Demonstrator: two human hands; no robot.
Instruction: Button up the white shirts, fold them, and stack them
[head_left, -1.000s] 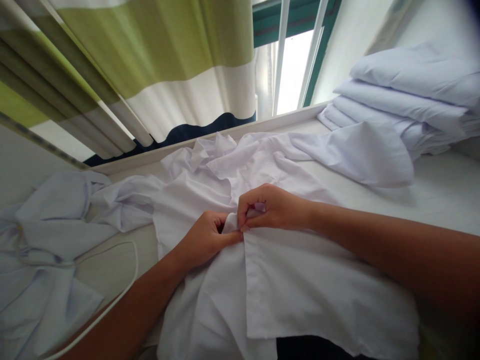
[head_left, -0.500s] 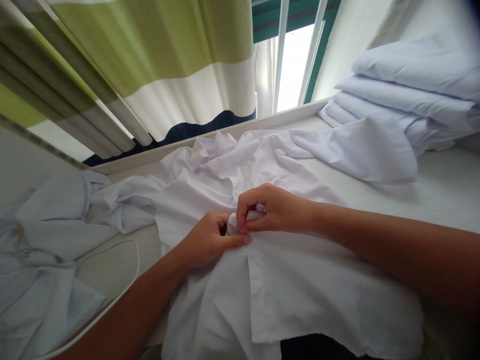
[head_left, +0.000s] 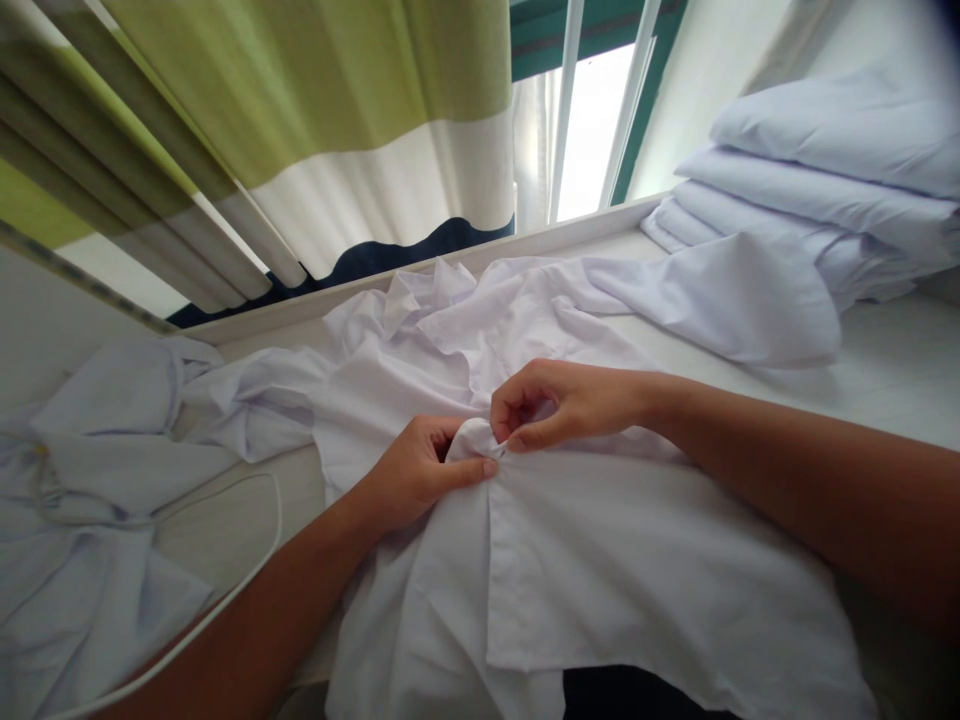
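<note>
A white long-sleeved shirt point(head_left: 600, 560) lies spread over the white surface, its lower hem hanging down toward me and its sleeves stretched out to both sides. My left hand point(head_left: 424, 470) is closed on the front placket, thumb on top and fingers tucked under the cloth. Right beside it, my right hand point(head_left: 544, 405) pinches the same placket edge between thumb and fingers. A small dark slit or mark, perhaps a buttonhole, shows between the two thumbs. Whether a button sits under the fingers is hidden.
Folded white garments point(head_left: 832, 190) are stacked at the right back. Loose white cloth point(head_left: 90, 480) lies at the left, with a white cable point(head_left: 276, 510) running past my left forearm. A green and white curtain point(head_left: 315, 120) and window bars point(head_left: 570, 110) stand behind the surface's raised edge.
My right hand has shifted slightly right and up along the placket, uncovering the small slit by the thumbs. My left hand keeps its hold, and the front flap has moved a little.
</note>
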